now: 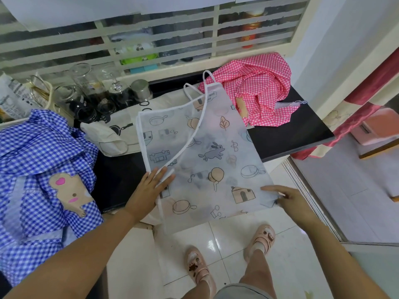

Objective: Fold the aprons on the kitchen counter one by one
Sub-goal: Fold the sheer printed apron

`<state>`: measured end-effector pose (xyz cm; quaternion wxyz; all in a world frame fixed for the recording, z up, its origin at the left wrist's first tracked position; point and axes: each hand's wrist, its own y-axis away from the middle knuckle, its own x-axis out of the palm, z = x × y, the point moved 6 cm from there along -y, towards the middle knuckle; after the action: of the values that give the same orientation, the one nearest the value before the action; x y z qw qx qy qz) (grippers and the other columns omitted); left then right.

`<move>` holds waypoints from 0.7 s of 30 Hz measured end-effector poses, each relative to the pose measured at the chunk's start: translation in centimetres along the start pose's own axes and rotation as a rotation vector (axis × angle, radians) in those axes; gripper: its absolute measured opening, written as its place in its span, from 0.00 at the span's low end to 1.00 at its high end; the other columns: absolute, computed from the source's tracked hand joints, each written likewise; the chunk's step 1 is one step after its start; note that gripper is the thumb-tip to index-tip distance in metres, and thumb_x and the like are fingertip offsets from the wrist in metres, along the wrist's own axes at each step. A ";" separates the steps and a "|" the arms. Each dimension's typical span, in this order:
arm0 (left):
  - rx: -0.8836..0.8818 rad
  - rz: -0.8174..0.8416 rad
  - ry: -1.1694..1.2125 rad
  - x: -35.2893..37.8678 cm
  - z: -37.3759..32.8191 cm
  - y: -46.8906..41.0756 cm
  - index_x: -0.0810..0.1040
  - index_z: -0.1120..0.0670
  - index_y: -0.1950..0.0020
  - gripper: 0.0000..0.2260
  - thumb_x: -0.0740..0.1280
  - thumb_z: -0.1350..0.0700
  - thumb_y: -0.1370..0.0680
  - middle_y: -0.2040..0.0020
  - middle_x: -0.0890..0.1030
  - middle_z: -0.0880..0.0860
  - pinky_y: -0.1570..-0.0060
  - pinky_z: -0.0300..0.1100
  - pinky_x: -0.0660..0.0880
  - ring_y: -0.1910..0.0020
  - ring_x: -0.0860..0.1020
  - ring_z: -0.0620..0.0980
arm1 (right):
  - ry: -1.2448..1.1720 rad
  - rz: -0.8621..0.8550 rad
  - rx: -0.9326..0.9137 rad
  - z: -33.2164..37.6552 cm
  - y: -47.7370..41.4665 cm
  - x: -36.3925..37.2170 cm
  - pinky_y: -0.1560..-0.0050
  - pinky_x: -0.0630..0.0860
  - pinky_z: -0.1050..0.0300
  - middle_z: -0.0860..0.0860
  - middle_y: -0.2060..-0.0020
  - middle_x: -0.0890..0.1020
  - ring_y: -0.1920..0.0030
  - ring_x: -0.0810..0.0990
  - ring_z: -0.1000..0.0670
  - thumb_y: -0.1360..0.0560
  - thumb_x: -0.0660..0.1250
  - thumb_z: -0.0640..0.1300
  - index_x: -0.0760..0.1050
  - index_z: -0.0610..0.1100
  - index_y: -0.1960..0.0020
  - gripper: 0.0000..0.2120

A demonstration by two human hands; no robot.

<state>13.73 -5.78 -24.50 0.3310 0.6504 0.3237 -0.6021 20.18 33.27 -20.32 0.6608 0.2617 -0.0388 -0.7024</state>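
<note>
Tabletop (280, 134): black kitchen tabletop, window grille behind, tiled floor below.
White apron (207, 160): cartoon print, folded lengthwise, lying mid-tabletop, lower end hanging over front edge.
Left hand (149, 188): flat, fingers straight, pressing apron's left edge.
Right hand (289, 197): pinching apron's lower right corner.
Blue checked apron (43, 160): crumpled, left.
Pink checked apron (257, 91): crumpled, back right.
Cream cloth (127, 121): partly under white apron.
Glass jars (86, 87): back left.

Glass jars (83, 83) and a steel tumbler (141, 90) (grouped close together) stand below the barred window (172, 39)
</note>
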 end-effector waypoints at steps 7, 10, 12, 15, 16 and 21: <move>0.084 0.070 0.091 0.6 1.1 0.7 0.49 0.44 0.21 0.41 0.71 0.57 0.26 0.22 0.56 0.54 0.28 0.57 0.61 0.24 0.55 0.58 | 0.006 0.116 0.093 -3.2 0.0 -0.2 0.60 0.78 0.66 0.50 0.48 0.83 0.56 0.82 0.52 0.29 0.66 0.24 0.83 0.45 0.51 0.19; 0.095 0.068 0.093 0.3 1.3 0.9 0.47 0.43 0.21 0.46 0.73 0.61 0.28 0.22 0.55 0.53 0.28 0.56 0.60 0.24 0.56 0.57 | 0.322 0.618 0.268 -3.6 0.4 0.8 0.43 0.75 0.63 0.63 0.44 0.80 0.43 0.78 0.61 0.29 0.69 0.31 0.81 0.51 0.45 0.19; 0.109 0.049 0.120 0.1 1.3 1.0 0.46 0.42 0.21 0.46 0.73 0.61 0.28 0.22 0.57 0.53 0.29 0.56 0.60 0.24 0.57 0.58 | 0.649 0.723 0.305 -3.5 -0.3 0.6 0.39 0.73 0.59 0.58 0.45 0.82 0.43 0.79 0.56 0.28 0.67 0.32 0.82 0.52 0.51 0.16; 0.118 0.020 0.123 0.2 1.3 1.0 0.46 0.42 0.21 0.45 0.72 0.60 0.27 0.22 0.56 0.53 0.28 0.54 0.58 0.24 0.56 0.58 | 0.872 0.302 0.063 0.2 -3.7 0.5 0.45 0.73 0.61 0.48 0.45 0.81 0.50 0.78 0.52 0.25 0.61 0.30 0.77 0.51 0.57 0.16; 0.120 0.019 0.123 0.4 1.4 1.0 0.47 0.42 0.21 0.45 0.73 0.60 0.27 0.22 0.54 0.52 0.26 0.52 0.56 0.24 0.55 0.57 | 0.839 0.086 -0.094 2.1 -4.6 0.3 0.49 0.72 0.61 0.47 0.43 0.79 0.50 0.78 0.50 0.26 0.61 0.29 0.76 0.49 0.53 0.16; 0.117 0.006 0.096 0.6 1.7 1.0 0.49 0.45 0.21 0.48 0.75 0.63 0.31 0.21 0.46 0.48 0.25 0.45 0.44 0.24 0.54 0.55 | 1.229 0.251 -0.721 4.0 -7.8 3.5 0.38 0.71 0.56 0.51 0.22 0.48 0.23 0.50 0.43 0.35 0.69 0.24 0.50 0.54 0.23 0.51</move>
<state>13.60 -7.73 -25.19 0.2781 0.6977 0.3015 -0.5873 11.41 29.73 -21.12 0.6843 0.3687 0.5438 -0.3163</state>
